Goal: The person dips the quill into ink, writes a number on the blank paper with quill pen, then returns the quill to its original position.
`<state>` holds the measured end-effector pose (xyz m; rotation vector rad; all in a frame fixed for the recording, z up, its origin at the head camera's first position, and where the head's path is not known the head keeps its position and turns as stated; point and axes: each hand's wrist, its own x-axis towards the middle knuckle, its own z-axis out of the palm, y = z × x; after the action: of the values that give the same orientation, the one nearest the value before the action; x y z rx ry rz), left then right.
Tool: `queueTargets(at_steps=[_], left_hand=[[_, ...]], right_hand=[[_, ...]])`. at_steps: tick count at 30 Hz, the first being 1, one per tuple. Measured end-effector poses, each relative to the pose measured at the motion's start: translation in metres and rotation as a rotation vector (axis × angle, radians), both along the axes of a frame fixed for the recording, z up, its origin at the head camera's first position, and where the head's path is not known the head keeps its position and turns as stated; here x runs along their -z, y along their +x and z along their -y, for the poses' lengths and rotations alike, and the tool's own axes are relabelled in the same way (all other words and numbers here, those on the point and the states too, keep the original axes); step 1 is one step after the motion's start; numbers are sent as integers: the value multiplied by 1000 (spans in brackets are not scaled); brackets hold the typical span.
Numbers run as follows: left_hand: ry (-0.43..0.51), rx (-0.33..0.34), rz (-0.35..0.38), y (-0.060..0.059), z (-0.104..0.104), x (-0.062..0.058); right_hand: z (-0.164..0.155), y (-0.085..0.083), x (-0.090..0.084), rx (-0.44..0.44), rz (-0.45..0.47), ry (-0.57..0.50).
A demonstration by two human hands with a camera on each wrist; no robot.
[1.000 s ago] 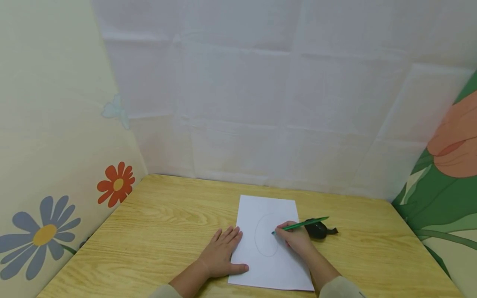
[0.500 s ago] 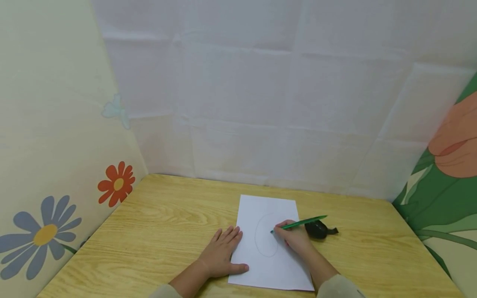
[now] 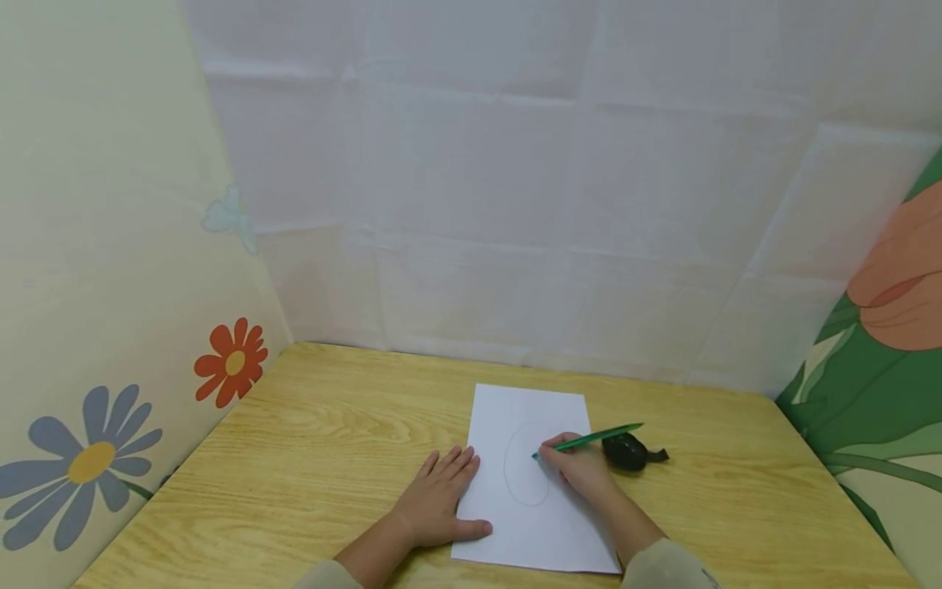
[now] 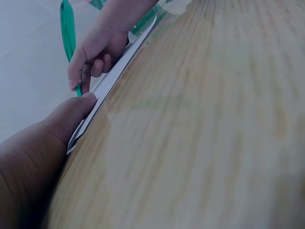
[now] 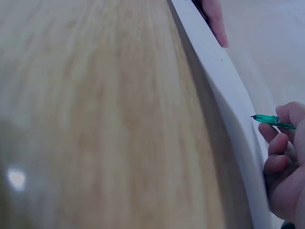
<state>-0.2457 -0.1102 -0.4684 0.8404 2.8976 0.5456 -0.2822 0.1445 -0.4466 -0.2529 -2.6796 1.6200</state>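
Note:
White paper (image 3: 515, 540) lies on the wooden table and bears a thin, tall oval outline. My left hand (image 3: 439, 503) rests spread over the paper's left edge, thumb on the sheet. In my right hand (image 3: 585, 470) I grip a green pen (image 3: 589, 438) between thumb and fingers, its tip inside the oval's upper right part. The right wrist view shows the dark point of the pen (image 5: 267, 119) close to the sheet; whether it touches I cannot tell. Just right of the right hand lies a black, rounded object with a short stem-like end (image 3: 625, 452).
The wooden table (image 3: 331, 425) extends to both sides of the paper. Behind it hangs a creased white cloth (image 3: 471, 204). Flower-patterned panels (image 3: 110, 286) stand at left and right. A small dark thing shows at the table's left edge.
The right hand and pen have shifted slightly left and up across the sheet. The left hand and the black object stay in place.

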Motion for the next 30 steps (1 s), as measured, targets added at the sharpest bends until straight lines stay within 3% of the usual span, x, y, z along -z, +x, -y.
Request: queueTargets(at_steps=[30], left_hand=[[-2, 1, -4, 1, 0, -1]], right_hand=[[4, -7, 4, -31, 15, 52]])
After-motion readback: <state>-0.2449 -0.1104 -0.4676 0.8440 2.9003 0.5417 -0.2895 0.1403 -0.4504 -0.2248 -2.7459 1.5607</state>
